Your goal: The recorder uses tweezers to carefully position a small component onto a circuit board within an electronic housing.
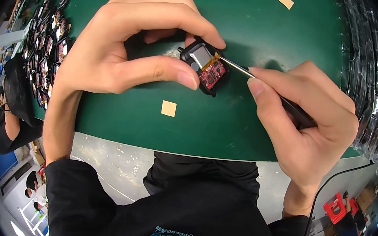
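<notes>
Between the thumb and fingers of my left hand (128, 42) is a small black device housing (193, 51), tilted over the green table. Inside it lie a silver battery-like block, a red circuit board (212, 74) and an amber strip between them. My right hand (309, 112) pinches tweezers (238, 68) with a dark handle and a thin metal tip. That tip meets the housing's upper right corner, at the end of the amber strip. Whether it grips the strip or only touches it is too small to tell.
Several similar opened devices (46, 47) lie in rows along the table's left side. Stacked clear plastic trays (374, 82) line the right side. Two beige paper squares (168, 108) lie on the green table (120, 115). Other people are in the background at both sides.
</notes>
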The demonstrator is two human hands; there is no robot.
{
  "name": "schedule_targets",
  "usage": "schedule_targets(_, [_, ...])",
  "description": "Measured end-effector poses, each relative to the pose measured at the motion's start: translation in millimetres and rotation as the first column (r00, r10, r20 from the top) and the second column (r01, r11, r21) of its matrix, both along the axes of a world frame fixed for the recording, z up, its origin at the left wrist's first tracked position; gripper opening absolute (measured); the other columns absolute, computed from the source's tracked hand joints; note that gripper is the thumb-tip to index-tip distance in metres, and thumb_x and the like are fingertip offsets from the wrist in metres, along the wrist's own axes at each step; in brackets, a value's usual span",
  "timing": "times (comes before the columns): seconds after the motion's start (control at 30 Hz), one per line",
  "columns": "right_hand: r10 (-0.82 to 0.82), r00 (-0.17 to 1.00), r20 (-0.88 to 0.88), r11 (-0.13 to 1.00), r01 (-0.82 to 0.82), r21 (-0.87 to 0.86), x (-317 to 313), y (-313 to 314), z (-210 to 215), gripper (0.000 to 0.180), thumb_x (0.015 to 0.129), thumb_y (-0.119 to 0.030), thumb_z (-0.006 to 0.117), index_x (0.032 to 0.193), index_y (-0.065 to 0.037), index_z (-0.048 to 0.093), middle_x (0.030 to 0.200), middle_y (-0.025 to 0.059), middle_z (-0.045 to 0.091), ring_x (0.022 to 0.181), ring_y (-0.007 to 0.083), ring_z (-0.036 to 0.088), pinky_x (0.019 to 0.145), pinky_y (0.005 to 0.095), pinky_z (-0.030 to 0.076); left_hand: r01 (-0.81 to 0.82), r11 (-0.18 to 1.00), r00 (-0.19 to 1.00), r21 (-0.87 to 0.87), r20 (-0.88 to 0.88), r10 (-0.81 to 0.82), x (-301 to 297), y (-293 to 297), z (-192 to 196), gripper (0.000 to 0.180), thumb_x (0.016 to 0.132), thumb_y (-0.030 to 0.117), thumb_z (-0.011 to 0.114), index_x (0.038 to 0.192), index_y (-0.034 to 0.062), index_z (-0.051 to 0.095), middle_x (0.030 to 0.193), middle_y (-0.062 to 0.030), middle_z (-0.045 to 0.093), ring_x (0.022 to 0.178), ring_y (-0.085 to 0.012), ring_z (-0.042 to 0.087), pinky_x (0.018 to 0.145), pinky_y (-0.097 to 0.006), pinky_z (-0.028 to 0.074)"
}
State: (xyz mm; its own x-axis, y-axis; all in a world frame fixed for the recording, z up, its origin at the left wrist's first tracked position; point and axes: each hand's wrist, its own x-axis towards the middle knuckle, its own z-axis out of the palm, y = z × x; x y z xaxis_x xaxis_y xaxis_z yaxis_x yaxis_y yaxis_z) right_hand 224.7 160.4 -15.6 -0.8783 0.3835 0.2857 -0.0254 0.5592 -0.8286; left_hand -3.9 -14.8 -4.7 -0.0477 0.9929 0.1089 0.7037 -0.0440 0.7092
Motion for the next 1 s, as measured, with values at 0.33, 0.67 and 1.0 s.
schedule_targets(0.33, [0.019, 1.000, 0.014, 0.997, -0.020, 0.069, 1, 1, 2, 0.020, 0.081, 0.010, 0.085, 0.099, 0.002, 0.086, 0.072, 0.0032, 0.066, 0.058, 0.0073, 0.055, 0.053, 0.0241, 0.036, 0.077, 0.997, 0.991, 0.030, -0.115, -0.073, 1, 1, 5, 0.064, 0.076, 0.051, 0.093, 0.112, -0.0014, 0.081, 0.100, -0.0084, 0.080, 0.086, -0.0186, 0.069, 0.075, -0.033, 0.038])
schedule_targets(0.67, [0.029, 0.997, -0.074, 0.997, -0.024, 0.070, 3, 2, -6, 0.019, 0.081, 0.010, 0.084, 0.099, 0.002, 0.085, 0.070, 0.0023, 0.065, 0.059, 0.0072, 0.055, 0.054, 0.0238, 0.036, 0.052, 0.998, 0.996, 0.041, -0.081, -0.048, 1, -2, 2, 0.057, 0.074, 0.040, 0.098, 0.114, 0.0029, 0.081, 0.097, -0.0044, 0.077, 0.078, -0.0162, 0.061, 0.075, -0.032, 0.038])
schedule_targets(1.0, [-0.195, 0.958, -0.211, 0.980, 0.180, -0.087, 0, 6, 0, 0.010, 0.089, 0.001, 0.084, 0.099, 0.001, 0.085, 0.070, 0.0036, 0.066, 0.058, 0.0065, 0.056, 0.053, 0.0258, 0.039, -0.122, 0.991, 0.981, 0.061, -0.145, 0.130, 19, 10, 13, 0.056, 0.070, 0.025, 0.100, 0.119, 0.0072, 0.081, 0.080, 0.0001, 0.064, 0.067, -0.0151, 0.049, 0.072, -0.033, 0.036])
